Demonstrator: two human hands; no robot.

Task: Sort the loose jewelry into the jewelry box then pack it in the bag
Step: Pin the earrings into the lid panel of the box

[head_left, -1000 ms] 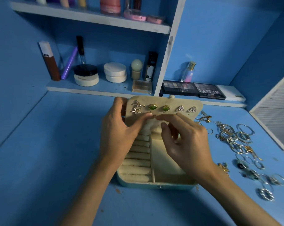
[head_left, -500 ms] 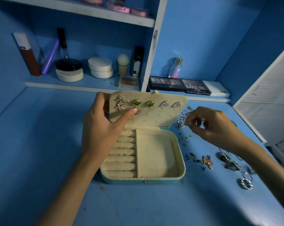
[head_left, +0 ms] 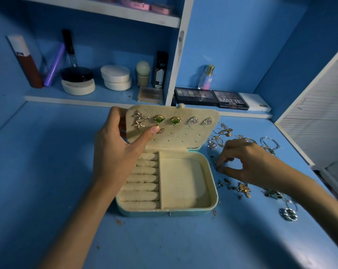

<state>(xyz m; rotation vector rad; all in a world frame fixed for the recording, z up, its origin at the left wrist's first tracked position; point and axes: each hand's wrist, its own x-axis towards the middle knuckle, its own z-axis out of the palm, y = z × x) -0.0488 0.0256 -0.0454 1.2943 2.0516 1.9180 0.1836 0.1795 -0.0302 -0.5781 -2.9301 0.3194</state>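
- My left hand (head_left: 115, 150) grips the raised lid (head_left: 183, 138) of the jewelry box (head_left: 212, 202): fingers curl round its left edge and my thumb presses its inner face, just beside a small gold earring (head_left: 160, 130).
- My right hand (head_left: 249, 164) is curled down to the table (head_left: 48, 191) right of the box. Thumb and forefinger tips meet over tiny pieces, too small to tell whether I hold one.
- Three pairs are pinned along the top of the lid: silver starfish studs (head_left: 138, 120), green stones (head_left: 159, 119) and sparkling triangles (head_left: 192, 120).
- The box lies open between my hands, with ring rolls (head_left: 143, 179) on the left and a wide compartment (head_left: 181, 181) on the right.
- The loose jewelry (head_left: 222, 133) is scattered on the table right of the box: chains, hoops, a gold starfish piece (head_left: 244, 189) and silver rings (head_left: 288, 214).
- Behind the box, eyeshadow palettes (head_left: 212, 97) and a perfume bottle (head_left: 206, 77) sit on a low shelf.
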